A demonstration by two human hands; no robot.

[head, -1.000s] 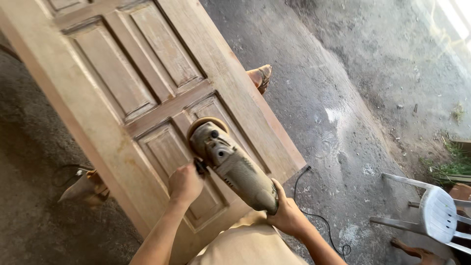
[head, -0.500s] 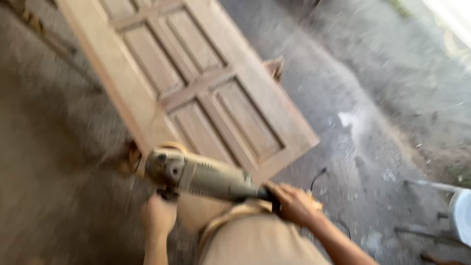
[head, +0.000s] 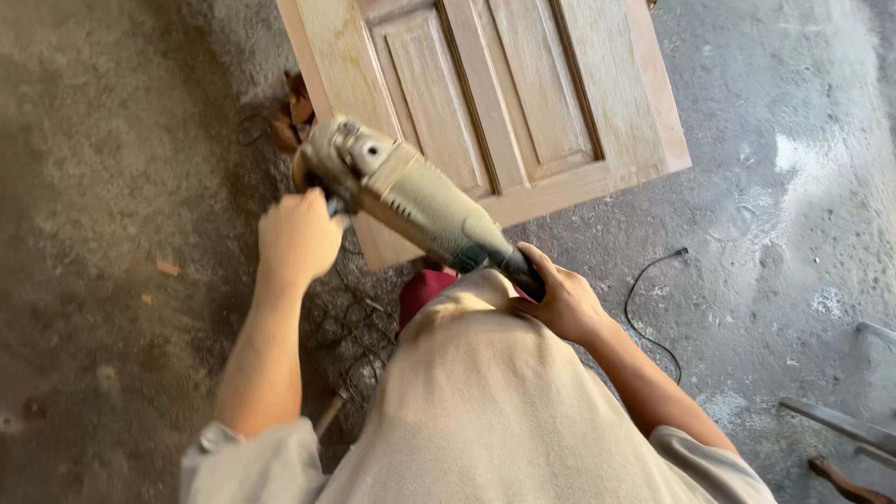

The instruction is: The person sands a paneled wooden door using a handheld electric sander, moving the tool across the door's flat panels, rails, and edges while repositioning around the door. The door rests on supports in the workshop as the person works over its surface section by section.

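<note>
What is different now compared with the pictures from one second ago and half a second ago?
The grinder has come off the door panel where it rested a second ago; its head now hangs past the door's left edge, over the floor. Unchanged: the left hand holds the side grip near the head, the right hand holds the rear. The black cord lies on the floor.

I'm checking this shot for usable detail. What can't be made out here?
- Grinder disc: head view, hidden under the tool's head and left hand.
- Right hand fingers: wrapped beneath the grinder's rear.
- Wooden door: top cut off by the frame edge.
- Door's supports: hidden beneath it.
</note>
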